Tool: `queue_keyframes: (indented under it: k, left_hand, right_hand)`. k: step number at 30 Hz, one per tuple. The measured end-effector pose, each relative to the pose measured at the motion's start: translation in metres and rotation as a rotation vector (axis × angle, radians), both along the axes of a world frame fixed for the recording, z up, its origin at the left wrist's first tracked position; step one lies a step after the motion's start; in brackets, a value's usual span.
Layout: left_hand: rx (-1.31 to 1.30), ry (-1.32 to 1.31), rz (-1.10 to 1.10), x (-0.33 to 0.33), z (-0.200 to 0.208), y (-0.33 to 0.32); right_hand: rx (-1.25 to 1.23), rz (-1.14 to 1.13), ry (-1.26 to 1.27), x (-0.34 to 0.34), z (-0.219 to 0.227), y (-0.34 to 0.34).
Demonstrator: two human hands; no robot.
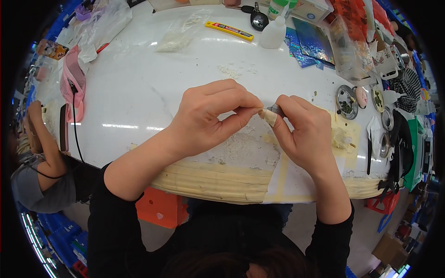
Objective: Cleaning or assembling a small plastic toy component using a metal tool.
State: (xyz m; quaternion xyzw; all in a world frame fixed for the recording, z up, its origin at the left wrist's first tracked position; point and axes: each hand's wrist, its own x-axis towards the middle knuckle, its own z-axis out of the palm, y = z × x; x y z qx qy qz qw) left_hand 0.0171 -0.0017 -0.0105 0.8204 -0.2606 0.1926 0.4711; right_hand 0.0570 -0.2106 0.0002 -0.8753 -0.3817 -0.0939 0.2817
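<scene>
My left hand (211,116) is closed in a pinch above the table, thumb and forefinger tips together. Whatever lies between them is too small to make out. Close beside it, my right hand (301,129) grips a small flat grey piece (276,110) that looks like a blade, between thumb and bent fingers. Beige tape (269,116) is wrapped around a digit tip of the right hand. The fingertips of both hands almost meet. Below them, pale crumbs (236,146) are scattered over the white table (134,102).
Beige tape covers the near table edge (213,183). Farther off are a yellow blade case (229,31), a white squeeze bottle (273,33) and a car key (258,19). Round metal dishes (346,102) stand on the right. A pink mesh pouch (74,83) and another person's arm (48,148) are left.
</scene>
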Motion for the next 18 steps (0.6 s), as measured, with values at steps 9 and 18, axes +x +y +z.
queue_keyframes:
  k: [9,18]
  left_hand:
    - [-0.468,0.569,-0.111,-0.0037,-0.0004,-0.0006]
    - [-0.630,0.814,-0.179,-0.0008,0.0029,0.0034]
  right_hand:
    - [0.000,-0.001,-0.008,0.0012,-0.0008,-0.0002]
    - [-0.027,-0.009,0.022,-0.0002,-0.0037,0.0005]
